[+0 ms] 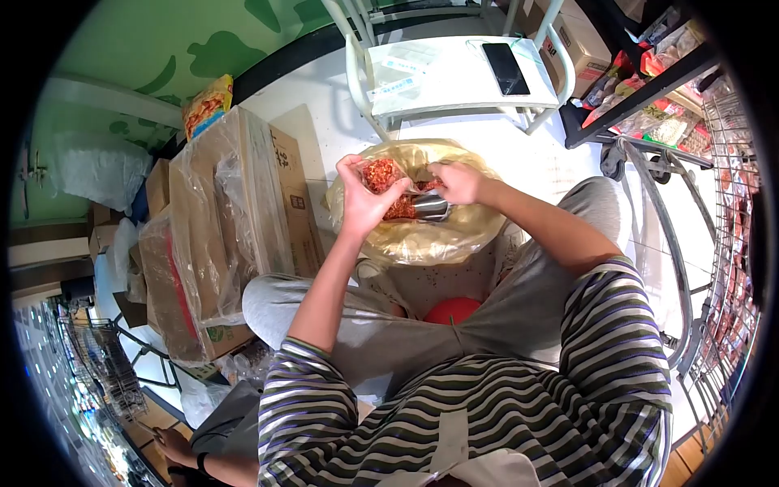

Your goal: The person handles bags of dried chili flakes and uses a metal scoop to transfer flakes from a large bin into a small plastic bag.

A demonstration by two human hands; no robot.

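Note:
My left hand (363, 199) is wrapped round a small clear bag of red chili flakes (380, 174), its thumb and fingers curled about the sides. To the right of it, my right hand (457, 182) is closed with the fingers pinched together; what they grip is hidden. Both hands are over a large yellowish plastic bag (430, 247) with its mouth spread wide. Inside lie more loose red flakes (398, 209) and a shiny metal scoop (432, 206), just below my right hand.
A white step chair (438, 69) with a black phone (505, 69) stands ahead. Plastic-covered cardboard boxes (292, 187) are on the left. A wire rack (730, 154) and shelves of packets are at right. A red round object (453, 310) sits between the legs. Another person's hand (172, 445) shows lower left.

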